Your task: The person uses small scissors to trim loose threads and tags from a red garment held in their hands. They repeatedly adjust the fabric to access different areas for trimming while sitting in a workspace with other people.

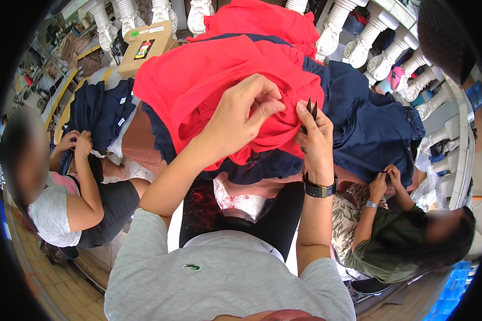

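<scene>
A: What sits closest to your camera?

B: I've got 2 bare hands mid-frame. The right hand (317, 134) grips black snips (315, 111), tips toward the top of the frame, probably so the blades stay close to the fabric. The left hand (245, 107) is curled, thumb near the fingertips; I can't tell whether a thread lies between them.

A: And the fabric?

B: I see red cloth (198, 75) heaped at centre beneath both hands, over navy cloth (359, 125) spreading right. I'd guess it's bunched to bring a small patch within reach of both.

A: Containers?

B: Right side, a clear plastic bag (427, 188), contents indistinct. Farther off, upper left, a cardboard box (133, 65); I can't see inside. Upper right, a pink container (396, 78) by white balusters (380, 63); its contents are hidden.
</scene>
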`<state>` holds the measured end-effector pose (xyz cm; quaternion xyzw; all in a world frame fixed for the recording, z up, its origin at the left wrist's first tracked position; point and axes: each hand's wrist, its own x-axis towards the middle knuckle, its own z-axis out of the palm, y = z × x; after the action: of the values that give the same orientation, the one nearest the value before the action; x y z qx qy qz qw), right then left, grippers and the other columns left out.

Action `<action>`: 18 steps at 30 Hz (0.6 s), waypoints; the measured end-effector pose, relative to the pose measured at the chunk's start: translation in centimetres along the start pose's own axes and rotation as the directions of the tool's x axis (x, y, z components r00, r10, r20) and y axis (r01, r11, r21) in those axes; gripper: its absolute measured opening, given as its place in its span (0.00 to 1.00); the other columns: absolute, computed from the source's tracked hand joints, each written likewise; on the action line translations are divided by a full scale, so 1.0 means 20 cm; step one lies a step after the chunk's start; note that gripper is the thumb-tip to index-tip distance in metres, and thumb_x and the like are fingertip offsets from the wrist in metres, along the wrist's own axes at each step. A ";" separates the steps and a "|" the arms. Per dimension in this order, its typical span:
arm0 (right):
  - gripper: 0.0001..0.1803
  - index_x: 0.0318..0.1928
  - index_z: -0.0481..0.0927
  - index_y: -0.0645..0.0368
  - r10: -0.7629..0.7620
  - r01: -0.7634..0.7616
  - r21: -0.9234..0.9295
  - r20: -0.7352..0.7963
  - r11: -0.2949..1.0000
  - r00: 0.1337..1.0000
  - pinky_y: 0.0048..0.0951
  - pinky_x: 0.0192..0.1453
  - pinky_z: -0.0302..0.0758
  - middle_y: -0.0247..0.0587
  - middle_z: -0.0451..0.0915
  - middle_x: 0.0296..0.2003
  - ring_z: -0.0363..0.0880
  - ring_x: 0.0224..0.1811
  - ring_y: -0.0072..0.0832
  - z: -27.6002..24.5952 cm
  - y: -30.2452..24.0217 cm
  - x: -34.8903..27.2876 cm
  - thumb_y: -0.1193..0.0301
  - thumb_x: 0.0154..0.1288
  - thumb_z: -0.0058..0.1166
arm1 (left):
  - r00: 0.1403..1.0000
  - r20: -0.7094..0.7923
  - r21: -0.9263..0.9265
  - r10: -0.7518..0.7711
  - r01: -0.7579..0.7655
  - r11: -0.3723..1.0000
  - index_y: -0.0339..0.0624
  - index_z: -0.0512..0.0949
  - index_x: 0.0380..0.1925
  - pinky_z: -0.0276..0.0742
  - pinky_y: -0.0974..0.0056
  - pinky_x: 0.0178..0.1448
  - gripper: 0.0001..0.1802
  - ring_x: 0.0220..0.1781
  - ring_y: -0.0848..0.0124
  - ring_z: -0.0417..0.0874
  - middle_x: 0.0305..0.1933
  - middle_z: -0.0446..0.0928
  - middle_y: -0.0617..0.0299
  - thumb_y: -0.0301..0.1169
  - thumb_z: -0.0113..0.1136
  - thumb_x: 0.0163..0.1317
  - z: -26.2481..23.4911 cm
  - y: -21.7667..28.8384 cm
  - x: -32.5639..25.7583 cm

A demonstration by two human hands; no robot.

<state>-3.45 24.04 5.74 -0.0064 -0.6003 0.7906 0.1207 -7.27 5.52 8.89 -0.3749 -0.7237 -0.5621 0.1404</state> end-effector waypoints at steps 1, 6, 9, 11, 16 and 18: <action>0.10 0.46 0.85 0.59 0.005 -0.005 0.000 0.000 1.000 1.000 0.18 0.19 0.50 0.16 0.68 0.19 0.56 0.16 0.07 0.01 0.00 0.00 0.65 0.74 0.60 | 1.000 -0.003 0.018 0.007 -0.007 1.000 0.35 0.75 0.41 0.77 0.68 0.42 0.07 0.36 0.74 0.81 0.37 0.80 0.61 0.26 0.63 0.68 0.01 0.01 -0.02; 0.09 0.47 0.84 0.58 0.026 -0.026 0.000 -0.022 1.000 0.999 0.19 0.18 0.48 0.16 0.67 0.19 0.55 0.15 0.07 0.04 -0.01 -0.02 0.66 0.74 0.59 | 1.000 -0.020 -0.004 0.013 -0.013 1.000 0.36 0.75 0.42 0.77 0.64 0.43 0.09 0.37 0.66 0.81 0.38 0.76 0.56 0.24 0.65 0.65 0.05 -0.04 -0.06; 0.08 0.46 0.84 0.57 0.030 -0.027 0.064 -0.033 0.998 0.999 0.19 0.18 0.48 0.16 0.66 0.18 0.54 0.14 0.07 0.02 0.00 0.01 0.67 0.74 0.59 | 0.991 -0.090 0.004 0.097 -0.097 0.995 0.38 0.75 0.42 0.76 0.62 0.42 0.11 0.36 0.63 0.79 0.38 0.75 0.55 0.26 0.67 0.63 0.04 -0.05 -0.13; 0.08 0.46 0.83 0.57 0.033 -0.030 0.097 -0.024 0.995 0.999 0.19 0.18 0.48 0.16 0.65 0.18 0.53 0.14 0.08 0.00 0.00 0.02 0.67 0.74 0.58 | 0.940 -0.174 0.134 0.294 -0.273 0.953 0.39 0.76 0.44 0.74 0.61 0.40 0.13 0.35 0.61 0.77 0.37 0.75 0.57 0.27 0.68 0.61 0.08 0.01 -0.21; 0.09 0.46 0.82 0.59 -0.055 0.057 0.117 -0.018 0.991 0.998 0.20 0.17 0.46 0.17 0.66 0.19 0.52 0.13 0.08 -0.06 -0.02 0.03 0.66 0.74 0.59 | 0.985 -0.020 0.213 0.174 -0.166 0.963 0.38 0.80 0.29 0.74 0.58 0.38 0.08 0.32 0.57 0.77 0.28 0.74 0.56 0.23 0.72 0.51 0.12 -0.19 -0.62; 0.13 0.48 0.81 0.60 -0.052 0.050 -0.049 -0.050 0.998 0.997 0.17 0.22 0.55 0.20 0.71 0.23 0.60 0.18 0.08 -0.04 -0.08 -0.05 0.66 0.71 0.63 | 0.933 -0.063 0.375 0.353 -0.306 0.875 0.37 0.80 0.36 0.75 0.53 0.43 0.18 0.34 0.57 0.79 0.30 0.76 0.58 0.25 0.77 0.45 -0.01 -0.17 -0.70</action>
<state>-2.13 24.99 6.98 -0.0142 -0.6159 0.7721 0.1560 -0.16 -0.36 -2.24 -0.4236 -0.7288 -0.4113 0.3469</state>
